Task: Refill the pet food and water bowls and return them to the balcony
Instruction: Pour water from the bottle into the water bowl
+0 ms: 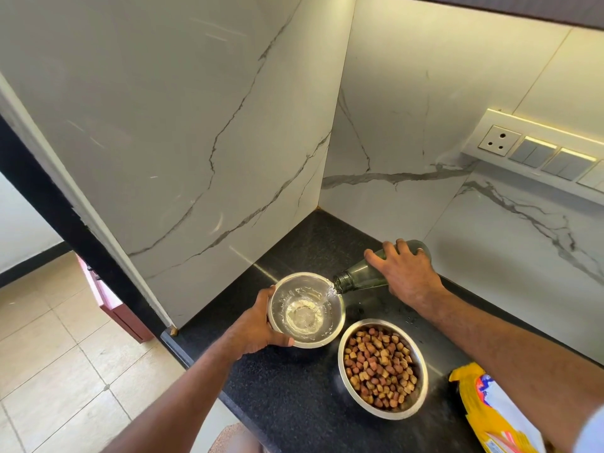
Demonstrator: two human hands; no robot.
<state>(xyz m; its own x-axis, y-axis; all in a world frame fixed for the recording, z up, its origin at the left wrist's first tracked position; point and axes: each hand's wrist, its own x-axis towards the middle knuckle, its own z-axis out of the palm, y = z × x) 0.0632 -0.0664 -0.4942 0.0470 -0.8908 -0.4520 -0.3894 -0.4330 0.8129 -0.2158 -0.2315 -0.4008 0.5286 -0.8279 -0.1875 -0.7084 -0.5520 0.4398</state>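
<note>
A steel water bowl (pixel 305 311) is tilted slightly over the black counter, and my left hand (pixel 253 325) grips its left rim. My right hand (pixel 405 273) holds a green glass bottle (pixel 361 275) tipped on its side, neck at the bowl's right rim. Water streams from the neck into the bowl, which holds a shallow pool. A second steel bowl (pixel 382 369) full of brown kibble stands on the counter just right of and nearer than the water bowl.
A yellow pet food bag (pixel 490 416) lies at the counter's near right. The black counter (pixel 294 403) sits in a corner of marble walls; its left edge drops to a tiled floor (pixel 58 371). A socket strip (pixel 539 152) is on the right wall.
</note>
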